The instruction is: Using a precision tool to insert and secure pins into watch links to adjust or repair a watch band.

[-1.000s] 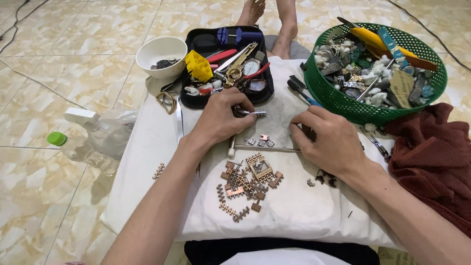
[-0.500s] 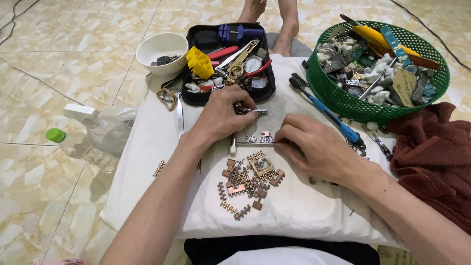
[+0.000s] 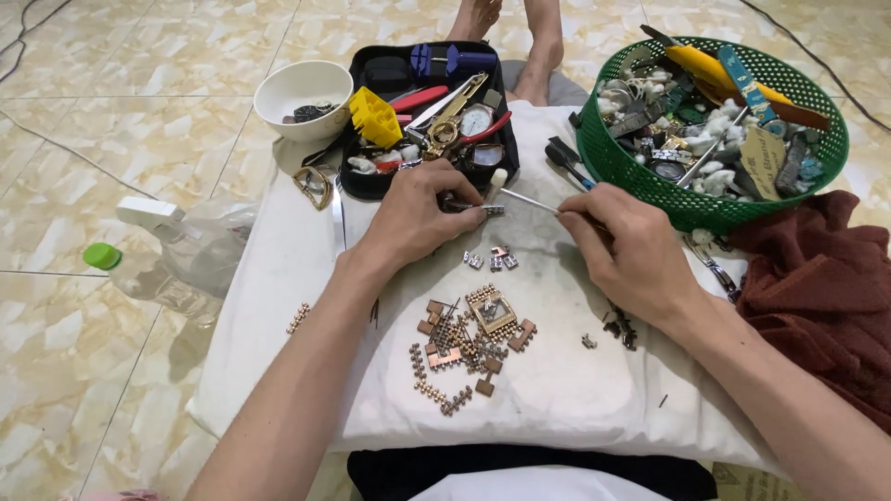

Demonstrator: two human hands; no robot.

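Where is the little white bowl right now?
In the head view, the white bowl sits at upper left on the tiled floor, just left of the black tool tray and beyond the left hand.

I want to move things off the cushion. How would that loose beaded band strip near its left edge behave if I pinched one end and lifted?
The beaded strip looks jointed from tiny links, so it would probably dangle limp. It seems small, likely light. Lying near the white cushion edge, a nudge might slide it off.
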